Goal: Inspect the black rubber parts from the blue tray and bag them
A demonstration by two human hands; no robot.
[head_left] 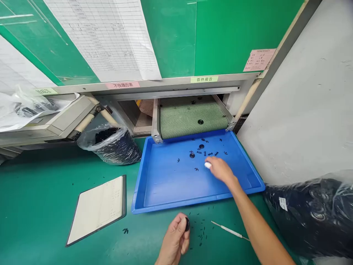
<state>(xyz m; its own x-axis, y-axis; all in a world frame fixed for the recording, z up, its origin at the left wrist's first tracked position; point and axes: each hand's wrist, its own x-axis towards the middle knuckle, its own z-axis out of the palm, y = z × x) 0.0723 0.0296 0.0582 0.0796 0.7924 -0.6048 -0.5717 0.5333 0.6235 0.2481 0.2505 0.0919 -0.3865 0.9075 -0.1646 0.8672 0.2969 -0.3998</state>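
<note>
black disc [187,224]: over the bench [146,250], near side of the blue tray [168,187], pinched by the left hand [173,237], fingers nearly closed. judgement: grip by the rim, face untouched. right hand [219,168] is in the tray, fingers bunched, white cover [208,165] at one tip; cannot tell if anything is held. suggest separating loose discs [192,155] from branched scraps [196,169] gently.

edges, left to right: notebook [97,208]; open bench beside left hand; tray's raised near wall, to be cleared; belt [176,121] ending over the far rim; white pick [231,231] near right forearm; bulky bag [303,209] limiting elbow room.
</note>
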